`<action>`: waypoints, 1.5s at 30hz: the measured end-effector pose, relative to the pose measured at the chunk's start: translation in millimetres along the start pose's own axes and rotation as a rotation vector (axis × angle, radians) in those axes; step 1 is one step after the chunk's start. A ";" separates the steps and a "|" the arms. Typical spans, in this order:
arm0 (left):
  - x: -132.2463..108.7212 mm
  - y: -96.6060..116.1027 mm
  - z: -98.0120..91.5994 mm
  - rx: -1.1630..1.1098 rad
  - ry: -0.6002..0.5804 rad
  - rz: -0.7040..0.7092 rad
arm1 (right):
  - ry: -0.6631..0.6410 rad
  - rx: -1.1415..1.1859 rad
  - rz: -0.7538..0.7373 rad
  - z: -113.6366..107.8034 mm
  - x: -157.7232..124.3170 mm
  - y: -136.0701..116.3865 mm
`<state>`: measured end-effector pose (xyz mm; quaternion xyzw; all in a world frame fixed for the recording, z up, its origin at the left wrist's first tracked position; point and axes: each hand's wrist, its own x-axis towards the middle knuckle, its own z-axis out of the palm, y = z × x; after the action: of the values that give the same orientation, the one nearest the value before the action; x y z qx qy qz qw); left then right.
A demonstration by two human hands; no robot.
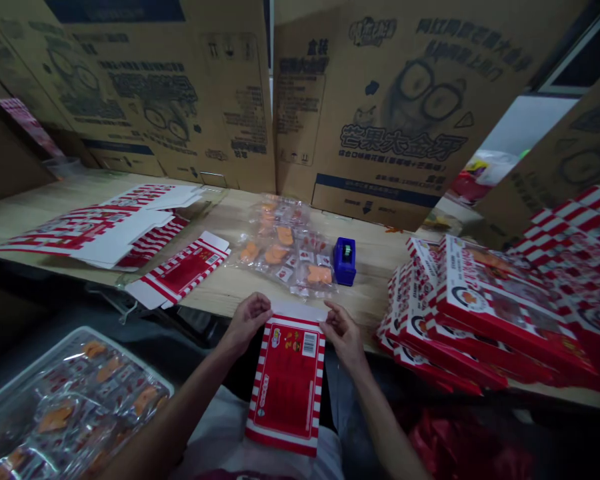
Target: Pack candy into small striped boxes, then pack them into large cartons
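A red and white striped carton [287,383] stands on my lap with its printed back toward me. My left hand [249,320] pinches its top left corner, fingers closed. My right hand [343,333] grips the top right corner the same way. The carton's white top flap [300,310] sticks up between my hands at the table's front edge. Just beyond it on the wooden table [370,257] lies a pile of clear packets with orange pieces [287,250].
A blue tape dispenser [345,261] sits right of the packets. Flat striped cartons [105,230] lie at left, one loose carton [180,273] nearer. Filled boxes [485,310] are stacked at right. A clear tray of packets [65,407] is at lower left. Large cardboard boxes [380,100] wall the back.
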<state>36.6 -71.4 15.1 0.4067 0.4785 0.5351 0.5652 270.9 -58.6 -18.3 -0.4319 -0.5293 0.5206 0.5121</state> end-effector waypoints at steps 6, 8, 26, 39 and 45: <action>12.4 9.1 -6.3 0.221 -0.294 0.022 | -0.082 -0.077 -0.056 -11.9 -2.8 -0.3; 12.3 14.4 -13.7 0.313 -0.337 0.063 | -0.059 -0.121 -0.106 -5.7 -9.7 -2.7; 19.4 39.0 -65.6 0.475 -0.276 0.138 | -0.095 -0.350 0.047 65.0 19.7 -51.7; 23.1 15.5 -64.9 0.393 -0.355 0.129 | -0.081 -0.217 0.046 61.3 4.0 -35.0; 21.4 -9.1 -60.9 0.356 -0.333 0.251 | 0.080 -0.266 -0.037 71.7 -12.1 -24.6</action>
<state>-21.5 -54.2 -8.9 0.6381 0.4115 0.4342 0.4848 202.9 -80.5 9.7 -0.5063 -0.5808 0.4187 0.4807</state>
